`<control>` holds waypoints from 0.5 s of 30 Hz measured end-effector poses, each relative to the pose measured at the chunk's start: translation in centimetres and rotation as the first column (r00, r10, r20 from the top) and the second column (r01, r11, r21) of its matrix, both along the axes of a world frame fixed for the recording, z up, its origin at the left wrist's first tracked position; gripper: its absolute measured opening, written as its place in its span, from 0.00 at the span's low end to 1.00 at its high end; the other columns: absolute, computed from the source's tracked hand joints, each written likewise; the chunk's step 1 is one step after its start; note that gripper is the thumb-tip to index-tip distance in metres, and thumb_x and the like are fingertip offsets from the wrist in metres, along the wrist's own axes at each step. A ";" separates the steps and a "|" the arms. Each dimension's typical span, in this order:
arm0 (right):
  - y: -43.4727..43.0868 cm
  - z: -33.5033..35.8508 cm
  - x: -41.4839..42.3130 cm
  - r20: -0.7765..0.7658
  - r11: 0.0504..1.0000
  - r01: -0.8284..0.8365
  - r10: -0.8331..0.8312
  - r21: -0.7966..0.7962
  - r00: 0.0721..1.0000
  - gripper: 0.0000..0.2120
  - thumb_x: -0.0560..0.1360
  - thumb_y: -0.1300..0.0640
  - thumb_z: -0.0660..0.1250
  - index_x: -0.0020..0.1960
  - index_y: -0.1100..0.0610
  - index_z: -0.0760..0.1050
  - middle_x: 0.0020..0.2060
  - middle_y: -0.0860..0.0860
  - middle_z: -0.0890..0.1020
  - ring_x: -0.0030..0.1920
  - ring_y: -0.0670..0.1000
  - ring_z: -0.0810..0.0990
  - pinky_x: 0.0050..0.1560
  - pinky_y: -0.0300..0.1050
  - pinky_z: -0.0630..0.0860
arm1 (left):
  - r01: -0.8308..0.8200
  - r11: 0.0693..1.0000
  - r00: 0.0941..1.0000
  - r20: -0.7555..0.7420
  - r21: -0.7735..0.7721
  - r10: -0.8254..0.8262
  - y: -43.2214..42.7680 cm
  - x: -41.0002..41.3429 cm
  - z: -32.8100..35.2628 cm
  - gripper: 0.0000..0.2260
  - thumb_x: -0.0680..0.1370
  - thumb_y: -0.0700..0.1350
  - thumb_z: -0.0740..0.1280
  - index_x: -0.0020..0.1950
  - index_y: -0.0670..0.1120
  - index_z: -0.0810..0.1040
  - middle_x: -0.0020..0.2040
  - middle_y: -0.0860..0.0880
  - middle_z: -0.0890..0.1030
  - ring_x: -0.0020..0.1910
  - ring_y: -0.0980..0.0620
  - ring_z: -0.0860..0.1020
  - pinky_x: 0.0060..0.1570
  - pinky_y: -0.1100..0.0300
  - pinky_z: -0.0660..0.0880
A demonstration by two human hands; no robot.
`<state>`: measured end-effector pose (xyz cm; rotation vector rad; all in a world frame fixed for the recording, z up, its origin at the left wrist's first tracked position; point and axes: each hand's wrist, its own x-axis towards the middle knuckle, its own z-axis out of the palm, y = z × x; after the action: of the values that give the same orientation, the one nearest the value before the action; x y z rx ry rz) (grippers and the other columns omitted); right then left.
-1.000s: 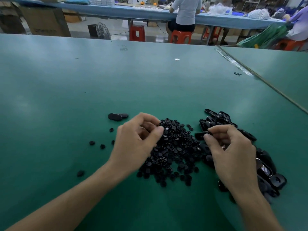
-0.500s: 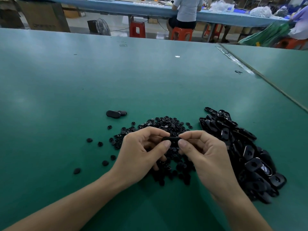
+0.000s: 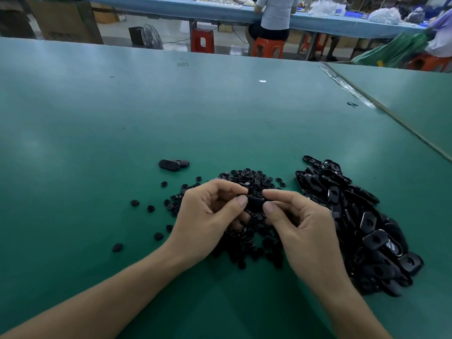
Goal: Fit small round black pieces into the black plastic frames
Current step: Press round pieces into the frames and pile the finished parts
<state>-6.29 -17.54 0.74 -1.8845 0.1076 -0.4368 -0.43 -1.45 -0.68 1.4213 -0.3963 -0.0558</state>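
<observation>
From my end: both hands are up together over the middle of the green tabletop [image 3: 171,113]. Left hand [image 3: 208,216] has fingers curled, thumb and forefinger pinching the left end of one black frame [image 3: 254,199]. Right hand [image 3: 300,226] is the same, curled, thumb and forefinger pinching the right end. The frame is held level between them, just above the heap. I can't tell if a round piece is seated in it, fingers cover most of it.

The heap of small round black pieces [image 3: 252,178] lies right under and behind the hands, partly hidden by them. A few loose round pieces [image 3: 134,203] are scattered to the left, apart from the heap. The pile of black frames [image 3: 362,216] is just right of the right hand, stretching toward the near right edge. Two dark oval parts [image 3: 168,164] lie touching each other, left of and behind the heap.

Far back: a person seated [image 3: 276,13] at a blue bench, red stools [image 3: 202,40], a floor fan [image 3: 149,36].
</observation>
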 end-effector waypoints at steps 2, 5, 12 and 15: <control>-0.1 -0.1 -0.1 0.018 0.988 0.054 -0.052 -0.147 0.999 0.07 0.76 0.56 0.73 0.51 0.46 0.83 0.40 0.40 0.85 0.44 0.40 0.83 0.45 0.29 0.76 | -0.032 0.998 0.999 -0.024 -0.057 0.031 0.0 0.2 -0.1 0.07 0.78 0.33 0.70 0.48 0.44 0.83 0.36 0.46 0.84 0.35 0.50 0.84 0.34 0.62 0.79; -0.1 -0.4 -0.2 -0.011 0.899 0.022 -0.031 -0.438 0.999 0.05 0.74 0.54 0.75 0.49 0.48 0.84 0.40 0.39 0.80 0.44 0.41 0.79 0.46 0.36 0.77 | -0.068 0.989 0.995 -0.083 -0.134 0.057 0.0 0.5 -0.1 0.07 0.78 0.33 0.69 0.47 0.44 0.82 0.37 0.46 0.84 0.35 0.51 0.84 0.33 0.62 0.79; 0.2 -0.4 -0.3 -0.134 0.770 -0.110 0.032 -0.628 0.991 0.06 0.75 0.48 0.73 0.50 0.47 0.84 0.43 0.38 0.75 0.49 0.41 0.71 0.50 0.38 0.73 | -0.080 0.983 0.987 -0.154 -0.165 0.054 0.2 0.8 0.0 0.05 0.79 0.33 0.69 0.48 0.42 0.81 0.37 0.48 0.83 0.34 0.53 0.82 0.33 0.63 0.79; 0.4 -0.3 -0.4 -0.139 0.785 -0.103 0.021 -0.611 0.990 0.04 0.76 0.50 0.72 0.50 0.47 0.83 0.44 0.38 0.75 0.49 0.41 0.71 0.51 0.40 0.73 | -0.089 0.985 0.986 -0.154 -0.151 0.066 0.2 0.7 -0.1 0.04 0.78 0.34 0.69 0.48 0.42 0.82 0.37 0.47 0.84 0.35 0.52 0.83 0.34 0.63 0.79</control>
<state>-6.70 -17.12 0.41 -2.5629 -0.0230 -0.3264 0.28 -1.25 -0.74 1.2662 -0.2166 -0.0657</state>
